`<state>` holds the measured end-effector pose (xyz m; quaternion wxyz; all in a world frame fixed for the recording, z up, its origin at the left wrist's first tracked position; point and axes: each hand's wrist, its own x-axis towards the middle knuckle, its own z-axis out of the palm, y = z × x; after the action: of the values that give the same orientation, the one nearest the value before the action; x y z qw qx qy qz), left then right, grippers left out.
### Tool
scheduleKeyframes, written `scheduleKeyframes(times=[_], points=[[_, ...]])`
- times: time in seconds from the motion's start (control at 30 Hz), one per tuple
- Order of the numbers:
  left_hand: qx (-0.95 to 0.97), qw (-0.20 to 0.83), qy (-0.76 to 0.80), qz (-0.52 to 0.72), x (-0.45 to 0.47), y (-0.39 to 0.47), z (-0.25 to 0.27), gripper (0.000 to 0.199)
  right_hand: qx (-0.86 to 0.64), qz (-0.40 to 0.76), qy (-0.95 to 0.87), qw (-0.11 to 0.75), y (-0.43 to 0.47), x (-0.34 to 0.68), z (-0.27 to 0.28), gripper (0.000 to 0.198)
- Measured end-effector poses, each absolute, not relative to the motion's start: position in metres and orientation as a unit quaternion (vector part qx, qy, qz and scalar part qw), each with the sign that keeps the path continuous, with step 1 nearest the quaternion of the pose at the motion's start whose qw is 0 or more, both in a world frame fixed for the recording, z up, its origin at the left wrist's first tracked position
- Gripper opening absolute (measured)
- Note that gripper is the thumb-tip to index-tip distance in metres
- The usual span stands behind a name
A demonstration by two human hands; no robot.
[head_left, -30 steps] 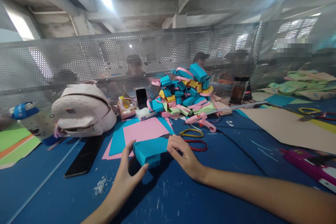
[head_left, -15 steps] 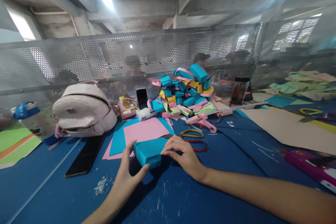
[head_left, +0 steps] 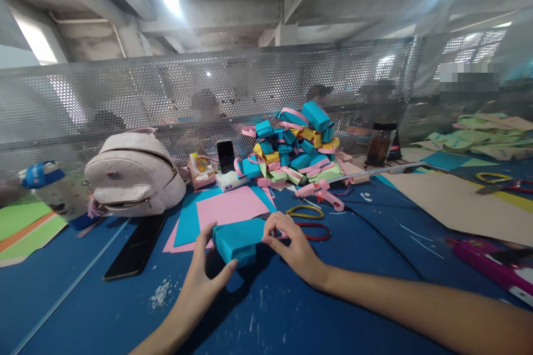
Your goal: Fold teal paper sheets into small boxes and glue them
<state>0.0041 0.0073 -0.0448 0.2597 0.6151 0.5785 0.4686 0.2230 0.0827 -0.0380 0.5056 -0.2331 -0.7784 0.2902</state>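
Observation:
A small blue paper box [head_left: 234,239] is held just above the blue table, its top sloping toward the right. My left hand [head_left: 208,266] grips its left end, thumb on the near side and fingers on the far side. At the box's right end, my right hand [head_left: 293,247] has thumb and fingers pinched together on the paper edge; the fingertips partly hide that edge. Just beyond my right hand lie scissors with a yellow handle loop [head_left: 306,211] and a red one. Behind the box are sheets of pink paper [head_left: 229,205] and blue paper [head_left: 187,227].
A pile of folded paper boxes [head_left: 291,150] stands before a perforated metal screen [head_left: 166,89]. A pink glue gun [head_left: 320,194] with a black cord lies right of centre. Leftward are a backpack [head_left: 133,177], phone [head_left: 135,247] and bottle [head_left: 58,194]. A magenta tool [head_left: 487,263] lies far right.
My right hand has shifted slightly right and up along the box's right end. The box and my left hand have stayed almost still.

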Motion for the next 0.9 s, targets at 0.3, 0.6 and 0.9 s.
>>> scheduleKeyframes(times=[0.3, 0.6, 0.9], points=[[0.617, 0.251, 0.58, 0.469, 0.0041, 0.0074, -0.0445, 0.07, -0.203, 0.274, -0.794, 0.504, 0.0831, 0.2228, -0.0376, 0.005], [0.634, 0.245, 0.573, 0.459, 0.0064, 0.0035, -0.042, 0.071, -0.198, 0.255, -0.791, 0.521, 0.0834, 0.2229, -0.0396, 0.007], [0.64, 0.261, 0.564, 0.453, 0.0072, 0.0053, -0.0427, 0.071, -0.208, 0.225, -0.802, 0.513, 0.0787, 0.222, -0.0335, 0.012]])
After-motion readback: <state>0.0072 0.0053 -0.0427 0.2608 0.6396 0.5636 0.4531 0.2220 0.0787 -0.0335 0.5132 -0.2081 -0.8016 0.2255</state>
